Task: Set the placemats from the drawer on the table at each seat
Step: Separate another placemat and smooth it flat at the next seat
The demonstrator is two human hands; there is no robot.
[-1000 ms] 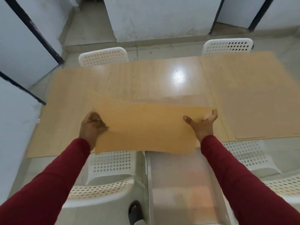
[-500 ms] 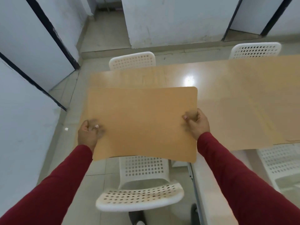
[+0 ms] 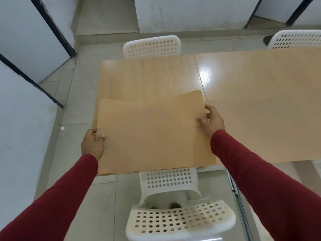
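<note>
A tan wood-look placemat [image 3: 152, 134] lies low over the near left end of the light wooden table [image 3: 147, 77], in front of the near white chair [image 3: 175, 211]. My left hand [image 3: 93, 145] pinches its left edge, thumb on top. My right hand [image 3: 211, 121] grips its right edge, thumb on top and fingers curled round the side. The mat's far right corner is lifted a little. Its near edge hangs just past the table's front edge. Further mats to the right blend with the tabletop and are hard to tell apart.
A white perforated chair [image 3: 152, 46] stands across the table, and another [image 3: 295, 40] at the far right. A metal drawer rail [image 3: 234, 188] runs along the lower right. White walls with black trim close the left side; tiled floor lies between.
The mat has come down from a raised, tilted hold to lie almost flat over the table's near left end. Both hands keep their hold on its side edges. The view shifted left.
</note>
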